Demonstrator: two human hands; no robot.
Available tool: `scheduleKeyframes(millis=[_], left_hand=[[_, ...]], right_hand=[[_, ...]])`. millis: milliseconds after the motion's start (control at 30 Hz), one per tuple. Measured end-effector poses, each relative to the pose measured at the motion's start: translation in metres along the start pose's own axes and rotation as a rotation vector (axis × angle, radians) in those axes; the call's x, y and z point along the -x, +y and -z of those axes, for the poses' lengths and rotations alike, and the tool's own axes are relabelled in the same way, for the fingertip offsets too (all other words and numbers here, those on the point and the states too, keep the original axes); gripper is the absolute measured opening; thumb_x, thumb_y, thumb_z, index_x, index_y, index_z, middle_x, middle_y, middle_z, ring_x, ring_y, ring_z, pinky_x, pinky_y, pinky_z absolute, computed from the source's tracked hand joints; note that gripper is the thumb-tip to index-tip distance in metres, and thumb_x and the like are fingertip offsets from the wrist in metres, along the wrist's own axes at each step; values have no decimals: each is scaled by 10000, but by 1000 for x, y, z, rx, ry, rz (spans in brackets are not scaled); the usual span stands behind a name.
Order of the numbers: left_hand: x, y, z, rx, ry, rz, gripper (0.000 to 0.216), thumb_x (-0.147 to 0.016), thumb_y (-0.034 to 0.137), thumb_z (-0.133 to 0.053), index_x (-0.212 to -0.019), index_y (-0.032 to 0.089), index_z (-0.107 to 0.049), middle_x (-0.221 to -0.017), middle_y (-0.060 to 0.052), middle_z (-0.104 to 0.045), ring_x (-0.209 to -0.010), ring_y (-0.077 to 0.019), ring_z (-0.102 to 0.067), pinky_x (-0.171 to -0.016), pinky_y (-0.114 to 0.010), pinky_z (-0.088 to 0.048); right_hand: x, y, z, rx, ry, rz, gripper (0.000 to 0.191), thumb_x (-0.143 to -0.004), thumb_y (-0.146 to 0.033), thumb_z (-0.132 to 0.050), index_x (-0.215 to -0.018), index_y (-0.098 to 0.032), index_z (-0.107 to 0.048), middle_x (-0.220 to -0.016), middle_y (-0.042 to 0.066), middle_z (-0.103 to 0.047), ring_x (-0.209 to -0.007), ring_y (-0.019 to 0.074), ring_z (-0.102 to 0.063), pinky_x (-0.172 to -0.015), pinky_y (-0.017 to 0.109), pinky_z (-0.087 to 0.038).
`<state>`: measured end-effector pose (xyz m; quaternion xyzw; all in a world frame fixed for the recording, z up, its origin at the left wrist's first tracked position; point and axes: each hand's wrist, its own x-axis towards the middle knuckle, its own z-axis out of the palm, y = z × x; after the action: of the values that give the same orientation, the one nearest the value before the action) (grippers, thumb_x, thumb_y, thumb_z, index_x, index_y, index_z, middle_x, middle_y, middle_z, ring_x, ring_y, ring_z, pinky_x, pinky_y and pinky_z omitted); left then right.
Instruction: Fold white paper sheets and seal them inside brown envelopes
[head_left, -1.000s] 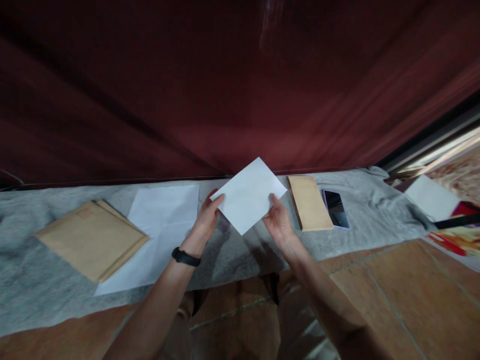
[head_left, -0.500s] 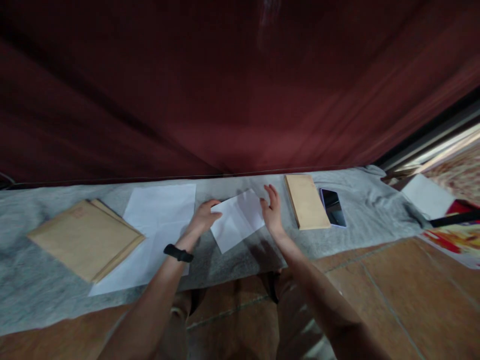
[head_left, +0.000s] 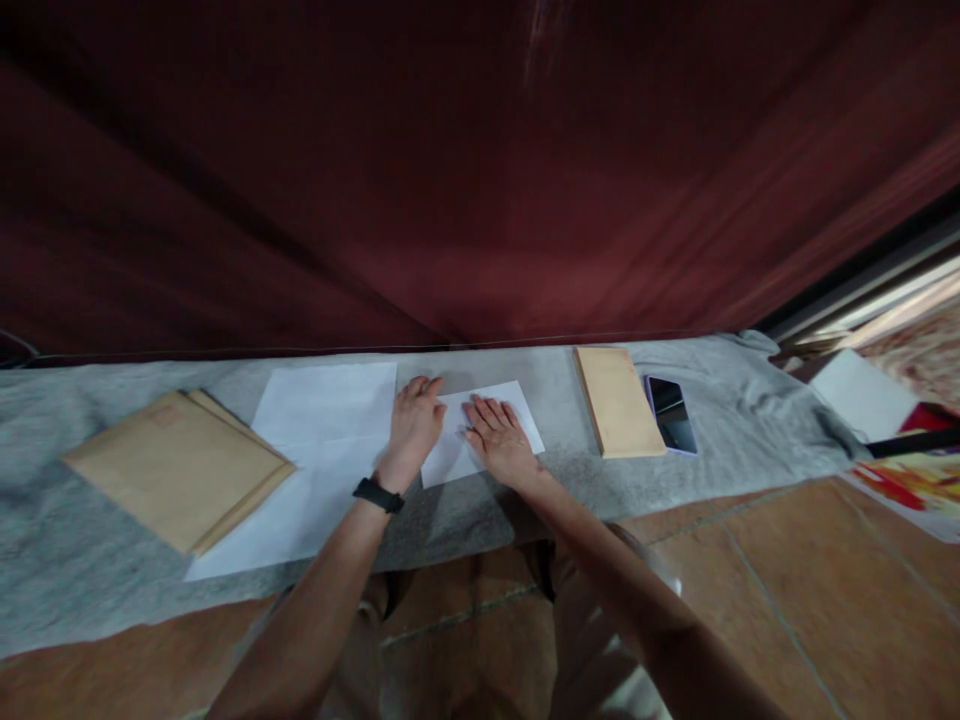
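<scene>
A folded white sheet of paper (head_left: pixel 529 425) lies on the grey cloth in front of me. My right hand (head_left: pixel 501 440) rests flat on its middle, fingers stretched out and slightly spread. At the paper's upper left edge is my left hand (head_left: pixel 417 420), fingers loosely bent and a little apart, with nothing visibly gripped; a black band is on that wrist. Larger white sheets (head_left: pixel 330 400) lie just left of my left hand, their lower left part covered by brown envelopes (head_left: pixel 176 465).
To the right, a stack of brown envelopes (head_left: pixel 619 400) lies beside a phone (head_left: pixel 671 415). The grey cloth (head_left: pixel 750 420) covers a long, narrow surface against a dark red curtain (head_left: pixel 480 200). Tiled floor (head_left: pixel 750 570) shows below. A white box-like object (head_left: pixel 862 395) stands at far right.
My right hand has come down from the paper's right edge to lie flat on it. My left hand has shifted up and released its pinch on the left edge. The paper now lies flatter.
</scene>
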<state>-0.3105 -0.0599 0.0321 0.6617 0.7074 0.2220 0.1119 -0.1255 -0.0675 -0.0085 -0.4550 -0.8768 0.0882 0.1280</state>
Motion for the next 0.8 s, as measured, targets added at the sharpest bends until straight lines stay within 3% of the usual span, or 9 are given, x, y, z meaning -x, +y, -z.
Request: scheduleKeyframes(millis=[67, 167, 300, 500, 800], left_hand=[[13, 17, -11, -14, 103, -92, 515, -990, 237, -442, -1488, 116, -502, -1598, -190, -430, -1514, -326, -348, -1244, -534, -264], [35, 38, -35, 20, 15, -195, 567, -1037, 324, -371, -1561, 108, -392, -1648, -174, -357, -1556, -303, -265, -1266, -532, -211], [51, 44, -56, -19, -37, -140, 661, -1041, 409, -360, -1588, 40, -311, -1652, -217, -317, -1559, -313, -256, -1264, -523, -213], [52, 29, -55, -115, -14, -131, 685, -1023, 440, -393, -1582, 48, -337, -1646, -208, -330, -1568, -309, -232, -1275, -523, -164], [58, 16, -51, -159, 29, -83, 703, -1015, 452, -429, -1574, 33, -348, -1654, -236, -284, -1570, -340, -213, -1269, -542, -161]], right_hand=[[0, -1, 0, 9, -8, -9, 528, -1079, -375, -364, -1577, -205, -410, -1650, 63, -358, -1536, 266, -322, -1281, 492, -224], [1, -2, 1, 38, -55, 13, 571, -1029, -289, -452, -1589, -194, -389, -1653, 93, -348, -1538, 292, -314, -1285, 510, -197], [2, 0, 2, 68, -82, 34, 632, -996, -240, -481, -1610, -199, -338, -1672, 103, -297, -1555, 305, -270, -1287, 534, -156], [0, 14, 2, 76, -25, -86, 539, -1061, -313, -368, -1592, -224, -385, -1672, 87, -305, -1545, 310, -292, -1260, 535, -215], [6, 41, 4, 86, 74, -173, 550, -1077, -430, -361, -1574, -203, -418, -1654, 109, -349, -1502, 322, -365, -1247, 530, -239]])
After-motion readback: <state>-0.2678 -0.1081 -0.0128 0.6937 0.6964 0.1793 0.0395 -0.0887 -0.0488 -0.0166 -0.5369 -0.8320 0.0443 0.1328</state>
